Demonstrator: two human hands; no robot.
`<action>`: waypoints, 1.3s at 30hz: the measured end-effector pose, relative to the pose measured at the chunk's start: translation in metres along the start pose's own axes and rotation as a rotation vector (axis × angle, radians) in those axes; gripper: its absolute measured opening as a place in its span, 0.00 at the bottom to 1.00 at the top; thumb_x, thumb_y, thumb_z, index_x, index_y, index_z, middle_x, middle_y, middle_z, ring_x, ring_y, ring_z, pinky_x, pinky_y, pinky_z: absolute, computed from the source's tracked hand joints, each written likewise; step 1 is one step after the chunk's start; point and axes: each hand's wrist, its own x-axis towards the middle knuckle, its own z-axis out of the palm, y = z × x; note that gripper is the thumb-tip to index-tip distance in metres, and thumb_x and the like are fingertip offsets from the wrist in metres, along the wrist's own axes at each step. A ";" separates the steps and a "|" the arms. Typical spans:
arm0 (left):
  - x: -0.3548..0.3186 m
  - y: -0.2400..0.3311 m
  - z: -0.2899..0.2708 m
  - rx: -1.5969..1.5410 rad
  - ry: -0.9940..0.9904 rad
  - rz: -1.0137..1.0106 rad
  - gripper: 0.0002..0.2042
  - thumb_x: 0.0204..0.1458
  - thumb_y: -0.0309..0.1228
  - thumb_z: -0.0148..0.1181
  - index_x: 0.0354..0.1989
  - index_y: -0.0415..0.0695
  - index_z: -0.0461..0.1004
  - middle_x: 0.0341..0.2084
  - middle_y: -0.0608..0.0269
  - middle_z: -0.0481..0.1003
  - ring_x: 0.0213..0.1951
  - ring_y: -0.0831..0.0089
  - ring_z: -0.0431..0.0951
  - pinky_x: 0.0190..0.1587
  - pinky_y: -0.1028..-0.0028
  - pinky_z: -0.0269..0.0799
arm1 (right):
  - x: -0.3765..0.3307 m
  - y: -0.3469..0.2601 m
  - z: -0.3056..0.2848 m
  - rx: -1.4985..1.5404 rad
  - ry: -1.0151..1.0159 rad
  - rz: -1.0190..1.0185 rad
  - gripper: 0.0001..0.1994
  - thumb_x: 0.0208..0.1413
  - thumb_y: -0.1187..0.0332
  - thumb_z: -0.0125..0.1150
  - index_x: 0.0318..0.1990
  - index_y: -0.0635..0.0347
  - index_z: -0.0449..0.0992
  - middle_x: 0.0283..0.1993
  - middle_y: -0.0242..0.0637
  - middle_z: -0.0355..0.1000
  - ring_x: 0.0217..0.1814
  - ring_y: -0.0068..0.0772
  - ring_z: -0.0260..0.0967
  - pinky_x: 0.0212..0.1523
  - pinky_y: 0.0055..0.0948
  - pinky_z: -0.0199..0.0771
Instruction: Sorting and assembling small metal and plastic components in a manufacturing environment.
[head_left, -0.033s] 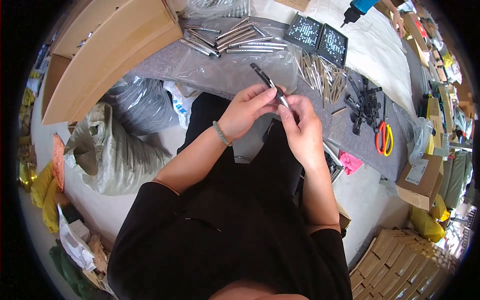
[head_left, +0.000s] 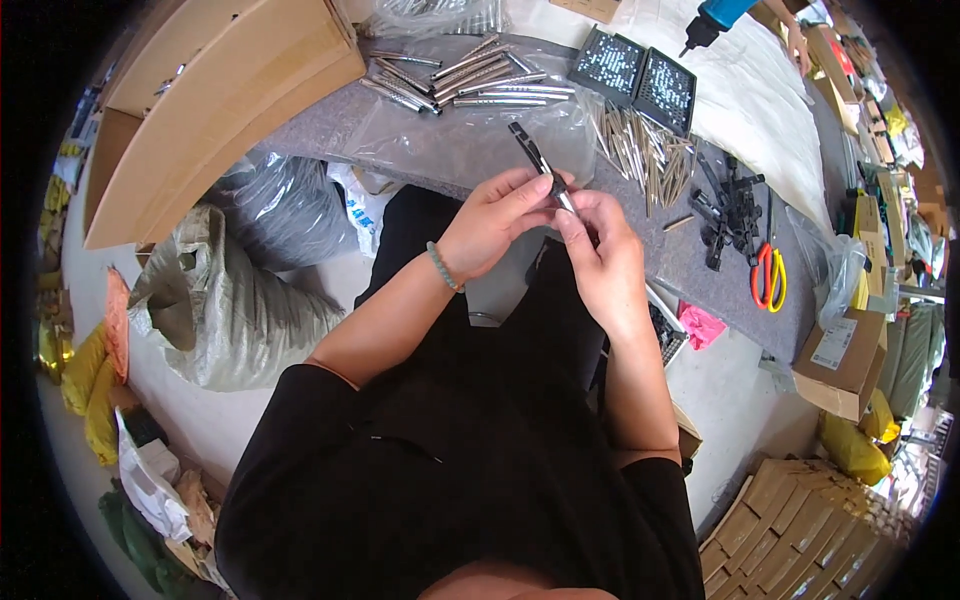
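Both hands hold a slim black-and-silver rod above my lap, near the table's front edge. It tilts, its black end pointing up and away. My left hand, with a beaded bracelet at the wrist, pinches the rod's middle between thumb and fingers. Lower down, the thumb and fingers of my right hand grip its silver part; the bottom end is hidden by the fingers. Beyond the hands lie several silver metal tubes on clear plastic. Thin metal rods are heaped to the right, beside black plastic parts.
An open black case of small bright pieces lies at the back. Scissors with red and yellow handles lie at right. A blue power tool hangs top right. A large cardboard box and woven sack stand left.
The rod has turned slightly in my fingers, and its black upper end has shifted a little to the right. Both hands keep nearly the same place.
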 end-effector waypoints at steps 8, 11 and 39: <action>0.001 -0.002 -0.005 -0.122 -0.076 -0.016 0.14 0.57 0.34 0.45 0.46 0.38 0.68 0.39 0.60 0.72 0.40 0.74 0.72 0.43 0.74 0.67 | 0.004 0.000 0.003 0.178 -0.106 0.071 0.10 0.56 0.68 0.51 0.42 0.63 0.71 0.27 0.36 0.70 0.28 0.25 0.67 0.31 0.23 0.66; 0.002 0.000 -0.006 -0.103 -0.104 0.010 0.13 0.59 0.33 0.41 0.47 0.39 0.66 0.44 0.53 0.69 0.47 0.68 0.70 0.48 0.68 0.66 | 0.005 0.002 0.007 0.284 -0.094 0.112 0.10 0.56 0.68 0.52 0.41 0.63 0.72 0.25 0.32 0.68 0.27 0.19 0.63 0.29 0.20 0.64; -0.002 0.000 0.005 0.090 0.036 0.218 0.12 0.57 0.29 0.45 0.45 0.36 0.69 0.45 0.57 0.71 0.43 0.74 0.71 0.47 0.73 0.67 | 0.004 -0.018 0.011 -0.583 0.260 -0.348 0.10 0.50 0.66 0.55 0.39 0.58 0.72 0.28 0.39 0.71 0.28 0.42 0.70 0.26 0.34 0.69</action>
